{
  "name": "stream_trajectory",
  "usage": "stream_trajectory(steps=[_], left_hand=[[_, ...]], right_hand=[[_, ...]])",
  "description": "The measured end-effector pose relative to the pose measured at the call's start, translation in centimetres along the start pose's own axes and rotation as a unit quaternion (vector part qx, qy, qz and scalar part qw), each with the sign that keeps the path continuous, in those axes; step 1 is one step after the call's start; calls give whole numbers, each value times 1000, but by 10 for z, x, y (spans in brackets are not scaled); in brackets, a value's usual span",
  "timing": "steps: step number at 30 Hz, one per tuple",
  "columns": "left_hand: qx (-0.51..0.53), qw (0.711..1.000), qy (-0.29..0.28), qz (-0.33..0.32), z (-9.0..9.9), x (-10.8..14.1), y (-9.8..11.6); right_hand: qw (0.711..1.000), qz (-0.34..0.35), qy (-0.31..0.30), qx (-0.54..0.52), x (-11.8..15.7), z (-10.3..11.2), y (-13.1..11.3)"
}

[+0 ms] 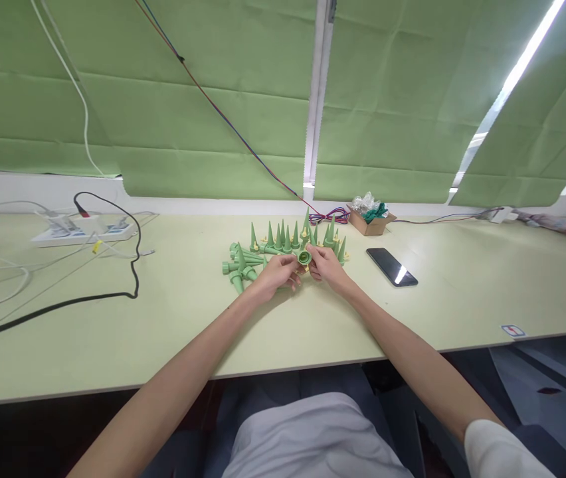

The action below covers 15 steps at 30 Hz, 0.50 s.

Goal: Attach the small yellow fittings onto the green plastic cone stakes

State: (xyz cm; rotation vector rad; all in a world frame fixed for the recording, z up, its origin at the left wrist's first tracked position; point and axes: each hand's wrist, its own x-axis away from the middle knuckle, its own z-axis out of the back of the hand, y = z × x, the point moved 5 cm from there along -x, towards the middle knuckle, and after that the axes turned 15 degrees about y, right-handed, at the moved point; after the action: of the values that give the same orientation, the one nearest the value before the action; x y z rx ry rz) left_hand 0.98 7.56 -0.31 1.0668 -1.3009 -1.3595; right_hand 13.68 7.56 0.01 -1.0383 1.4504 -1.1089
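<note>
Between my two hands is a green plastic watering spike [304, 257], its round open end turned up toward me. My right hand [326, 267] pinches it from the right side. From the left, the fingertips of my left hand [281, 272] close in on its rim; what else they may hold is hidden. Just beyond my hands, several green cone-shaped spikes [287, 239] stand upright on the table, some with small yellow parts at their bases. Left of my left hand, several more spikes [237, 267] lie on their sides in a loose pile.
A black phone [391, 267] lies right of my hands. Behind it stands a small cardboard box [370, 224] with clear plastic and green material inside. A white power strip [84, 232] and a black cable [136, 265] are on the left of the pale table [173, 338].
</note>
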Motion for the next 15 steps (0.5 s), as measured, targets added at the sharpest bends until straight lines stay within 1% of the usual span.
stream_trajectory(steps=[3, 8, 11, 15], left_hand=[[38, 999, -12, 20, -2, 3, 1], [86, 996, -18, 15, -4, 6, 8], [94, 995, -17, 12, -5, 6, 10], [96, 995, 0, 15, -3, 4, 9]], right_hand=[[1000, 7, 1, -7, 0, 0, -2], [1000, 11, -9, -14, -1, 0, -1], [1000, 15, -12, -13, -1, -1, -1], [1000, 17, -8, -13, -1, 0, -1]])
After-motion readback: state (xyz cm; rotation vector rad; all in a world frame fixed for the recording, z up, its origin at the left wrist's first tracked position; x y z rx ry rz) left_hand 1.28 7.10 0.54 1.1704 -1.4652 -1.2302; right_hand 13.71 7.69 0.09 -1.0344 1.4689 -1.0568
